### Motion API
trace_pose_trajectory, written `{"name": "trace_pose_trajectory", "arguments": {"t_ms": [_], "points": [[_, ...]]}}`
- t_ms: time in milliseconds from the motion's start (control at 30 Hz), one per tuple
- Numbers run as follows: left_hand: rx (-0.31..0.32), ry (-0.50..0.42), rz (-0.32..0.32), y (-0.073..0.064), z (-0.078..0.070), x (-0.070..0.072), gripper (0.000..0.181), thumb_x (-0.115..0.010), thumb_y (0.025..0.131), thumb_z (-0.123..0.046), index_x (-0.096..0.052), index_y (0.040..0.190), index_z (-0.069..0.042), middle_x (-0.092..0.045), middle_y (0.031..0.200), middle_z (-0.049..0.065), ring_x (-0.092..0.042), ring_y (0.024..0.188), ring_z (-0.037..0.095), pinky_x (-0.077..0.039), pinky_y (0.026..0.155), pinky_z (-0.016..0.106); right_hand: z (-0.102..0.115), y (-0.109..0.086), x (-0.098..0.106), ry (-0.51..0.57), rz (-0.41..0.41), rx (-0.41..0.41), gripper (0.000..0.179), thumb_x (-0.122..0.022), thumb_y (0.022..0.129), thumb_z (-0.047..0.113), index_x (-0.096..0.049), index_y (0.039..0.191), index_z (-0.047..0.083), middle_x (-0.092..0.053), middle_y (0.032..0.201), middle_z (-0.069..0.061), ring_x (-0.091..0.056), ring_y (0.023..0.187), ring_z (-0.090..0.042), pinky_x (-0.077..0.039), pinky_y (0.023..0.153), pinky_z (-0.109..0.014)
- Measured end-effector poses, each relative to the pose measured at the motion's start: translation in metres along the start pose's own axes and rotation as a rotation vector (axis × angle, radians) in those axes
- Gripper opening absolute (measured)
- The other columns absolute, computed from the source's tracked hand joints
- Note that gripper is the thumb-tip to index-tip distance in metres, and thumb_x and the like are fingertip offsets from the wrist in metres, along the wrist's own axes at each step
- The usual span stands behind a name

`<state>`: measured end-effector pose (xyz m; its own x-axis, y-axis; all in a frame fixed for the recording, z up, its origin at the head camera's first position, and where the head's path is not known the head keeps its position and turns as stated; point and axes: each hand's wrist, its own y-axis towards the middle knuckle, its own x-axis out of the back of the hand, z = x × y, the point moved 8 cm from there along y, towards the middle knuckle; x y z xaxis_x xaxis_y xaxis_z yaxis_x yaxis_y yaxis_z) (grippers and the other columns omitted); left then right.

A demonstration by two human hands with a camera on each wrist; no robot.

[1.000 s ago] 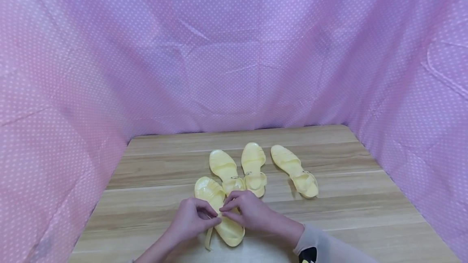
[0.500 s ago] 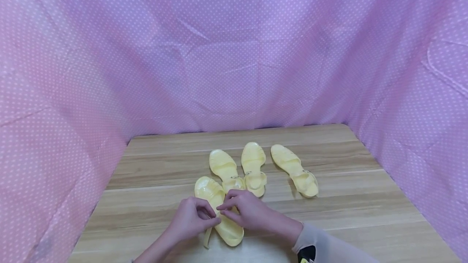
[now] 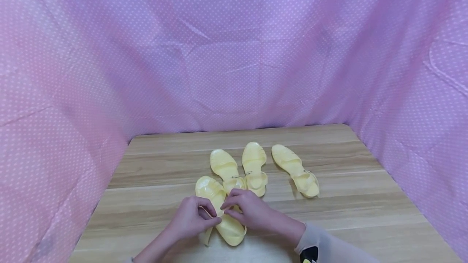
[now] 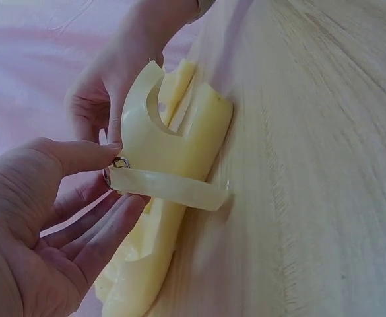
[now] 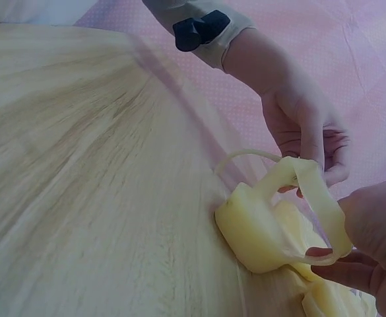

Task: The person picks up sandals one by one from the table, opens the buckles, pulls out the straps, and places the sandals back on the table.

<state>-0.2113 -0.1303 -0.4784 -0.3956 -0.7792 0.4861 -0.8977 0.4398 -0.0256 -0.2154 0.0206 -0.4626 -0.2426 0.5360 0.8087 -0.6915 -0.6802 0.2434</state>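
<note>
The left hand [image 3: 190,218] has thumb and fingers curled in, pinching the loose ankle strap [image 4: 169,187] at its small metal buckle [image 4: 119,163]. Just right of it lies the nearest yellow jelly sandal [image 3: 219,210], flat on its sole at the near edge of the surface [image 3: 347,214]. Its long axis runs from near right to far left: the rounded toe points away and a little left, and the heel cup sits nearest the person. The right hand [image 3: 248,210] presses close against the left one over the sandal's heel end, fingertips pinching the same strap from the other side, so both hands are clamped on it, fingertips almost meeting.

There are four sandals in all, every one pale yellow. Beyond the held one, two sandals [image 3: 239,169] lie side by side, heels touching, toes pointing away. Right of that pair, apart from it, the fourth sandal [image 3: 296,169] lies with its toe pointing away and left.

The surface is light wood with grain running crosswise. Pink cloth with white dots [image 3: 234,52] hangs on three sides of the sandals, walling it in. A beige sleeve [image 3: 329,246] covers the right forearm.
</note>
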Motion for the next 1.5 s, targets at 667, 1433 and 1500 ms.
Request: {"name": "trace_pose_trajectory", "arguments": {"t_ms": [667, 1433, 1500], "points": [[-0.041, -0.027, 0.025, -0.0005, -0.0055, -0.0003, 0.014, -0.089, 0.085, -0.016, -0.076, 0.082, -0.011, -0.079, 0.085, 0.002, -0.075, 0.069, 0.004, -0.062, 0.062, 0.021, -0.0028, 0.0002, -0.0006, 0.022, 0.036, -0.067, 0.014, -0.075, 0.1, 0.018, -0.081, 0.113, 0.017, -0.068, 0.102, 0.006, -0.056, 0.081, -0.001, -0.048, 0.07, -0.01], [-0.129, 0.015, -0.009, -0.0021, -0.0077, 0.0002, 0.021, -0.088, 0.084, -0.009, -0.071, 0.075, -0.015, -0.075, 0.075, -0.004, -0.072, 0.066, 0.0, -0.063, 0.061, 0.023, -0.0003, 0.0028, 0.0001, 0.025, -0.018, -0.026, 0.017, -0.075, 0.101, 0.024, -0.082, 0.115, 0.017, -0.07, 0.098, 0.003, -0.059, 0.08, -0.007, -0.045, 0.07, -0.008], [-0.139, 0.008, -0.008, -0.0026, -0.0087, 0.0003, 0.02, -0.089, 0.084, -0.009, -0.071, 0.075, -0.014, -0.075, 0.075, -0.003, -0.072, 0.066, 0.0, -0.063, 0.061, 0.023, -0.0008, 0.0031, -0.0001, 0.021, -0.025, -0.027, 0.015, -0.076, 0.1, 0.024, -0.083, 0.112, 0.017, -0.07, 0.096, 0.004, -0.059, 0.079, -0.007, -0.045, 0.07, -0.008]]}}
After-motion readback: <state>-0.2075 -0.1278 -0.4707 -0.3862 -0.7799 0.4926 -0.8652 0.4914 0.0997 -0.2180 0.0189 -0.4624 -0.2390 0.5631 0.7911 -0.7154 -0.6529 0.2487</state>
